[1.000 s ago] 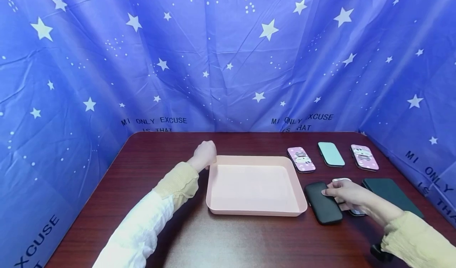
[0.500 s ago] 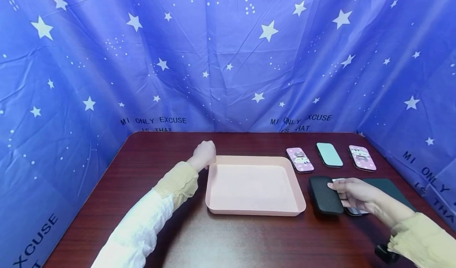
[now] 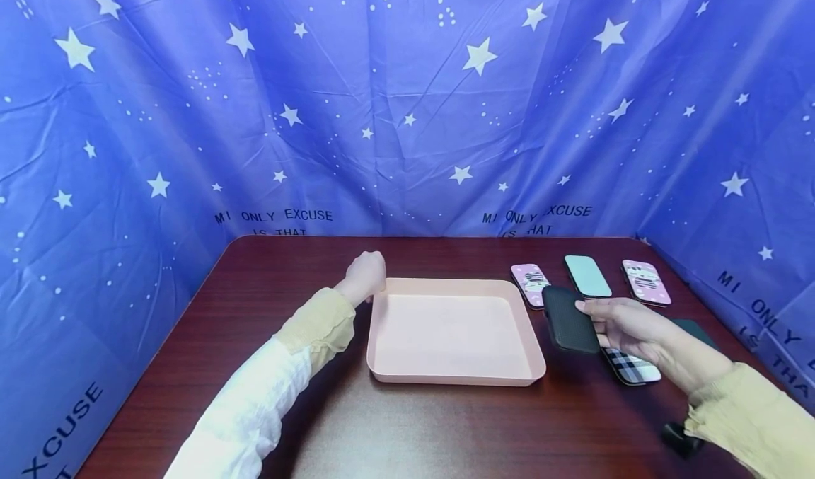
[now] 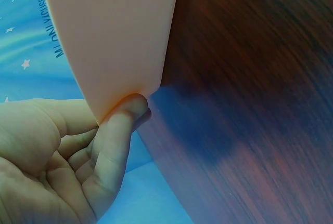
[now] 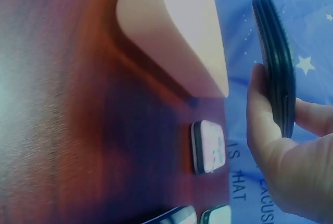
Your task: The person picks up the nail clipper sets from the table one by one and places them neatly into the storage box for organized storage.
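My left hand [image 3: 365, 276] pinches the far left corner of a shallow pink tray [image 3: 455, 378]. In the left wrist view, the tray wall [image 4: 112, 37] is caught between thumb and curled fingers. To the right of the tray, my right hand [image 3: 627, 327] grips a flat black case [image 3: 571, 321] by its right edge, thumb on top. Seen edge-on in the right wrist view, the black case [image 5: 277, 65] is raised above the table, with a seam around its side. A plaid case [image 3: 633, 367] lies under the right hand, partly covered by it.
Behind the right hand lie a pink patterned case [image 3: 528, 281], a mint-green case [image 3: 587, 275] and another pink case [image 3: 646, 281]. A dark green flat item [image 3: 695, 332] is mostly hidden by the right forearm. A blue starry curtain [image 3: 407, 111] surrounds the table.
My right hand has lifted the black case off the table and carried it toward the back, uncovering more of the plaid case. My left hand stays on the tray corner.
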### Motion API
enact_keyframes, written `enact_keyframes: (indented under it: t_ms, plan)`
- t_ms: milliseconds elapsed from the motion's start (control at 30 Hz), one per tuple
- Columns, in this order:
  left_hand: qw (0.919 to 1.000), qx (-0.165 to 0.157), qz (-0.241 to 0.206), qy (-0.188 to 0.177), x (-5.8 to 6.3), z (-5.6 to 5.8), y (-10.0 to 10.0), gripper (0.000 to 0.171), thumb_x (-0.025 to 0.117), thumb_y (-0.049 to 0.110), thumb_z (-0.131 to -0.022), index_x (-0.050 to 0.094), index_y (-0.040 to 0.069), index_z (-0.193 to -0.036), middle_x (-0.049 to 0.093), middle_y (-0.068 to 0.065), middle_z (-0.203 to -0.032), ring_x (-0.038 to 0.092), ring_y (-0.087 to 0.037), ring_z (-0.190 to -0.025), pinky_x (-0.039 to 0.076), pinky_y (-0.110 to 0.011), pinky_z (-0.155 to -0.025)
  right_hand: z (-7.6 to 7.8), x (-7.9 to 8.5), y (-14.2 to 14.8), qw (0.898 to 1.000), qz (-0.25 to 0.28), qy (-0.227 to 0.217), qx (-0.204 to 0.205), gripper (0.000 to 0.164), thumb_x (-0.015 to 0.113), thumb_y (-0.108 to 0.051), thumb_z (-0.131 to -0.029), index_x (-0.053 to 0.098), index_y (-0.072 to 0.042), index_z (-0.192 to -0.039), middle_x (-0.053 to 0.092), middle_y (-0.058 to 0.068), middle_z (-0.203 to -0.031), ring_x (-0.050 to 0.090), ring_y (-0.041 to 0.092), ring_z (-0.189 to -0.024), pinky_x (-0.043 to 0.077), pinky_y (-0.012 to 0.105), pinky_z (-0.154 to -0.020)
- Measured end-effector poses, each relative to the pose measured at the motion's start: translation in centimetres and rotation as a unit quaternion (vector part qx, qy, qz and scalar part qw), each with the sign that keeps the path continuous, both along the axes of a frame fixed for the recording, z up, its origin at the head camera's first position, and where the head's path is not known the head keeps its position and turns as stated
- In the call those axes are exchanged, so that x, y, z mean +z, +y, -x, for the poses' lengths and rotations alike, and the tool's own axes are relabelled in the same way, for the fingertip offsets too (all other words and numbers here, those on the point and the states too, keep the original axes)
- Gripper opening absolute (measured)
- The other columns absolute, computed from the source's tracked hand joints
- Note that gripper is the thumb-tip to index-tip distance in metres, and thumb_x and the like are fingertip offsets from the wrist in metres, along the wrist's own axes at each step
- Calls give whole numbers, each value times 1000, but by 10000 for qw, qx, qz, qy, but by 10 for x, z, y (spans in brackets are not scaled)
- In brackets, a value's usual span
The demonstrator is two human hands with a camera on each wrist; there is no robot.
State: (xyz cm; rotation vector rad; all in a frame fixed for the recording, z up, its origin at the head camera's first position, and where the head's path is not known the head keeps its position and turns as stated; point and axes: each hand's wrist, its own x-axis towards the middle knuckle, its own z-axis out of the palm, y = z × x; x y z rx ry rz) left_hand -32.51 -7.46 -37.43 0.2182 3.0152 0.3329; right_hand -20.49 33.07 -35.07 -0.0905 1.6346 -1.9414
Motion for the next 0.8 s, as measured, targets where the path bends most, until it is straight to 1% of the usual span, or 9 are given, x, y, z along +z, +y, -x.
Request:
enact_keyframes:
  t_ms: [233, 333, 467, 533, 600, 700, 800]
  plan:
    - [10000, -53, -10, 28, 1, -1, 1, 13, 53, -5, -80, 64, 0, -86, 68, -13, -63, 59, -14, -36, 52, -24, -38, 10, 13, -18, 9988, -278, 21, -398, 21, 42, -13, -101, 63, -12, -97, 70, 5, -96, 68, 16, -92, 58, 32, -82]
    - [10000, -16, -2, 14, 2, 0, 1, 13, 53, -4, -81, 64, 0, -86, 67, -12, -61, 59, -14, -36, 52, -24, -38, 15, 16, -28, 9982, -287, 34, -534, 21, 44, -12, -100, 65, -13, -96, 70, 4, -96, 68, 16, -92, 58, 31, -82]
    - [10000, 38, -16, -9, 2, 0, 1, 13, 53, -4, -82, 64, 0, -84, 66, -11, -58, 60, -14, -36, 53, -25, -40, 22, 19, -46, 9966, -398, 116, -718, 15, 48, -14, -99, 63, -13, -96, 70, 3, -95, 68, 14, -91, 58, 30, -82]
    - [10000, 38, -46, -6, 2, 0, 1, 12, 53, -4, -82, 64, 0, -84, 66, -11, -57, 59, -14, -36, 53, -25, -39, 24, 21, -56, 9953, -526, 172, -792, 12, 50, -15, -98, 60, -10, -98, 71, 2, -94, 68, 13, -90, 57, 28, -82]
    - [10000, 26, -53, -6, 2, 0, 1, 12, 53, -4, -81, 64, 0, -83, 65, -11, -57, 59, -14, -36, 53, -25, -39, 27, 23, -66, 9944, -599, 246, -835, 12, 50, -16, -98, 56, -6, -104, 71, 1, -93, 68, 12, -90, 57, 28, -82]
    - [10000, 6, -57, -6, 2, 0, 1, 13, 52, -5, -81, 64, 0, -82, 66, -11, -57, 59, -14, -35, 52, -24, -37, 31, 26, -80, 9933, -663, 366, -873, 24, 49, -16, -99, 48, 0, -116, 71, 0, -92, 68, 11, -89, 57, 29, -82]
    - [10000, 0, -76, -10, 2, 0, 1, 13, 52, -5, -81, 64, 0, -82, 66, -12, -59, 59, -14, -35, 51, -23, -37, 36, 26, -92, 9923, -673, 469, -926, 33, 48, -16, -99, 40, 5, -123, 70, -1, -92, 68, 9, -89, 57, 28, -83]
